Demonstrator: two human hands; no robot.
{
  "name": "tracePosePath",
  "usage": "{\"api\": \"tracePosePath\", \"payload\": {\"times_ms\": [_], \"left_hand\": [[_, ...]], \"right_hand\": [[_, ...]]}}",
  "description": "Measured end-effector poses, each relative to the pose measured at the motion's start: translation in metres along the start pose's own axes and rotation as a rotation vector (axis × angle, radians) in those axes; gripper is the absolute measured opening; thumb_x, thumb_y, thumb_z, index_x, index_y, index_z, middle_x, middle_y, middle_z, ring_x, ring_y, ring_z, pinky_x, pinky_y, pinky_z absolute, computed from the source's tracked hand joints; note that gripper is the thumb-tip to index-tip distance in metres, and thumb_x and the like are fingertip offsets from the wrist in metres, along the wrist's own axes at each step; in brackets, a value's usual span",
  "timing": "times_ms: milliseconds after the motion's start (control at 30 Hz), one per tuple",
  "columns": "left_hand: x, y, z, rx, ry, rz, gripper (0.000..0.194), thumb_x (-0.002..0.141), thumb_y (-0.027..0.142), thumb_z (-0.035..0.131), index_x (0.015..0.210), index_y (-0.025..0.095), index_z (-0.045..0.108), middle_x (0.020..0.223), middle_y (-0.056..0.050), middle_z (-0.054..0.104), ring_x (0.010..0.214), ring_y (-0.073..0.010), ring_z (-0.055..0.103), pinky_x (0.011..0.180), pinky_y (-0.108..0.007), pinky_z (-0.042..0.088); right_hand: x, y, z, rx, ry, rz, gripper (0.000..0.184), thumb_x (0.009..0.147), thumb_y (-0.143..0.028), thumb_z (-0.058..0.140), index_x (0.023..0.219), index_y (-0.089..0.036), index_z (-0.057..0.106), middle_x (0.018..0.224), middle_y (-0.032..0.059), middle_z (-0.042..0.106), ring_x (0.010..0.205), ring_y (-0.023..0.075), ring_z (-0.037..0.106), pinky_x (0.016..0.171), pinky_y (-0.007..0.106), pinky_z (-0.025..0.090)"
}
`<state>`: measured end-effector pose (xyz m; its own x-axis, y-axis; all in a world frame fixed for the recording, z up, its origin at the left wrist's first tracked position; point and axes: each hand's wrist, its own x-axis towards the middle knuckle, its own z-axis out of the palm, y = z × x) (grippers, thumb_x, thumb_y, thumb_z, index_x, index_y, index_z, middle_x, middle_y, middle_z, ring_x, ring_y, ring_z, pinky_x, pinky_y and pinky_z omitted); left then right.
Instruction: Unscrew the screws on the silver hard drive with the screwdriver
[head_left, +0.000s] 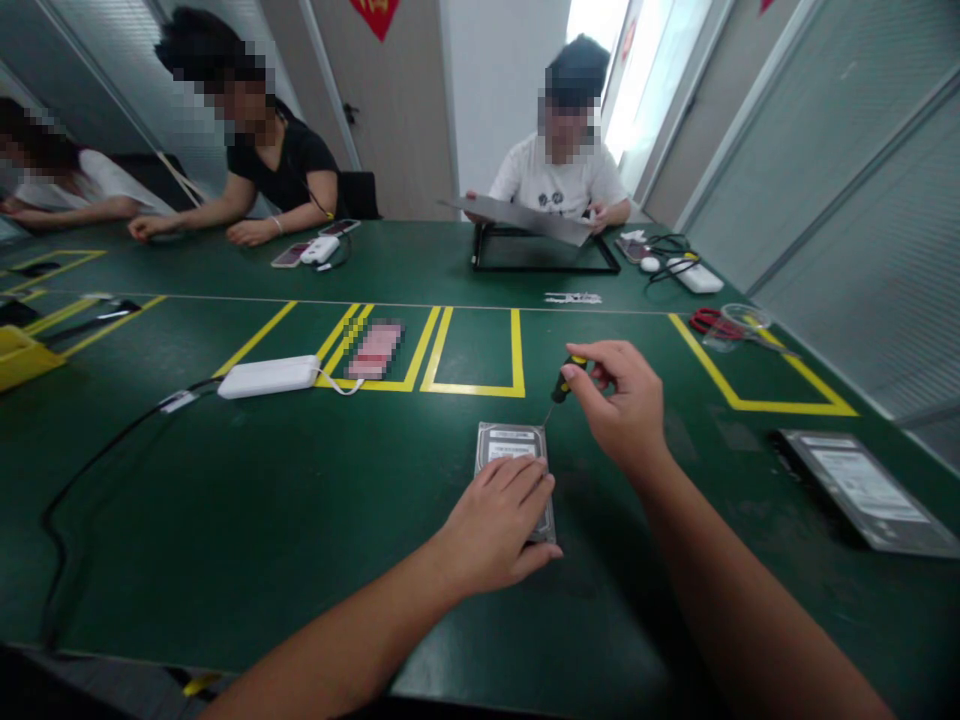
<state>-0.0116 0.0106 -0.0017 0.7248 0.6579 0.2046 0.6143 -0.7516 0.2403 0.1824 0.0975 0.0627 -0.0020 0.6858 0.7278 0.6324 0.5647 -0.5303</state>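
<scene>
Near the middle of the green table (225, 520), straight ahead of me, I've got a hard drive (511, 445) lying flat, label side up, its long axis running away from me toward the far side of the table, and its near end is hidden under my left hand (496, 527). That hand rests palm down on the drive with the fingers spread flat across the casing, pressing on it rather than wrapped around it. My right hand (624, 405) is up just beyond and to the right of the drive, pinched around a small screwdriver (561, 387) with a black and yellow handle; thumb and fingertips clench the handle near its top. The screwdriver leans, handle up and to the right, thin shaft slanting down and left, and the tip sits right at the drive's far right corner; whether it actually touches a screw there I can't tell. Well off to my right lies a second drive (870, 490), flat and angled. To the left, a white power bank (268, 376) sits beside yellow tape lines (480, 390). Across the table a person holds a grey panel (525, 217) over a black frame (544, 266).
</scene>
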Motion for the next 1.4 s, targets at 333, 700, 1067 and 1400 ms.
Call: {"api": "tracePosePath", "payload": {"times_ms": [333,700,1067,1400], "left_hand": [[0.0000,-0.0001,0.0001,-0.009,0.013,0.002,0.072,0.090,0.056,0.063,0.143,0.011,0.047,0.152,-0.015,0.046,0.142,-0.0321,0.038,0.119,-0.049,0.030],[0.0007,-0.0001,-0.0001,-0.002,0.000,0.002,0.073,0.090,0.057,0.063,0.144,0.011,0.047,0.152,-0.015,0.045,0.142,-0.0322,0.039,0.120,-0.049,0.029],[0.0001,-0.0006,0.0001,0.000,0.012,0.005,0.072,0.089,0.056,0.064,0.143,0.011,0.047,0.151,-0.016,0.046,0.142,-0.0318,0.039,0.120,-0.049,0.030],[0.0005,0.0004,-0.0016,-0.003,-0.007,0.000,0.073,0.090,0.056,0.063,0.144,0.011,0.046,0.152,-0.015,0.045,0.142,-0.0317,0.038,0.120,-0.048,0.029]], "right_hand": [[0.0001,-0.0001,0.0006,0.010,0.025,-0.027,0.019,0.084,-0.025,0.069,0.103,-0.020,0.071,0.095,0.0048,0.068,0.076,0.0165,0.058,0.064,0.032,0.047],[-0.0035,0.0013,0.0016,0.030,0.011,0.008,0.025,0.086,-0.019,0.061,0.110,-0.022,0.068,0.099,0.0044,0.071,0.077,0.0177,0.060,0.068,0.035,0.049],[-0.0026,-0.0011,0.0019,-0.082,0.044,-0.064,0.021,0.083,-0.019,0.064,0.104,-0.020,0.069,0.093,0.0046,0.071,0.080,0.0195,0.061,0.067,0.035,0.049],[-0.0010,-0.0012,0.0036,-0.051,0.039,-0.055,0.017,0.083,-0.026,0.068,0.100,-0.022,0.068,0.091,0.0042,0.067,0.081,0.0196,0.060,0.064,0.034,0.048]]}}
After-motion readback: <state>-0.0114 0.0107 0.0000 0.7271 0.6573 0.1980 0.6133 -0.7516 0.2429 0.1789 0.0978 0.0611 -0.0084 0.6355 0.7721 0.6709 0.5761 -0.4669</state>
